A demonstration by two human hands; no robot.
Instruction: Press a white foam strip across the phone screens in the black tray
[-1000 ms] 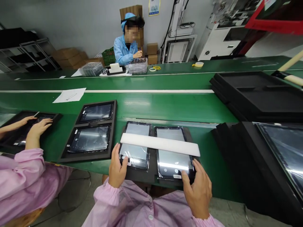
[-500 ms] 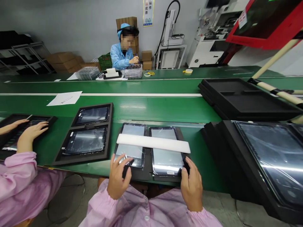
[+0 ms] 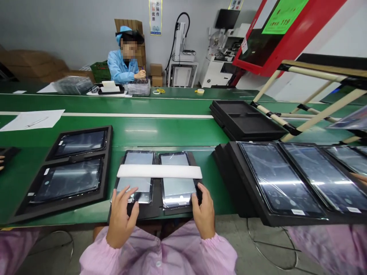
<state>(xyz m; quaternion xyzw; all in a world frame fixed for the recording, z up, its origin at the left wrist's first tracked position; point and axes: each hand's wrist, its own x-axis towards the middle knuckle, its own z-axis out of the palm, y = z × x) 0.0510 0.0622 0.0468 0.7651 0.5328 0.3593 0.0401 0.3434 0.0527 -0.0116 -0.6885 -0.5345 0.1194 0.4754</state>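
On the near edge of the green conveyor table (image 3: 177,130), a black foam tray (image 3: 156,206) holding two tablets sits square in front of me. Far left, a second tray (image 3: 69,172) carries two more screens. My left hand (image 3: 122,217) lies spread and open, fingertips pressing the near end of the left tablet (image 3: 134,179). A white foam strip (image 3: 159,172) runs left to right across both screens, its long axis crosswise to my arms and just beyond both hands, about equally near each. My right hand (image 3: 204,214) curls round the tray's near right corner, thumb touching the right tablet (image 3: 177,181). To the right, tilted racks of larger panels (image 3: 281,179) stand close by. Across the belt, a worker in blue (image 3: 120,67) sits at a bench.
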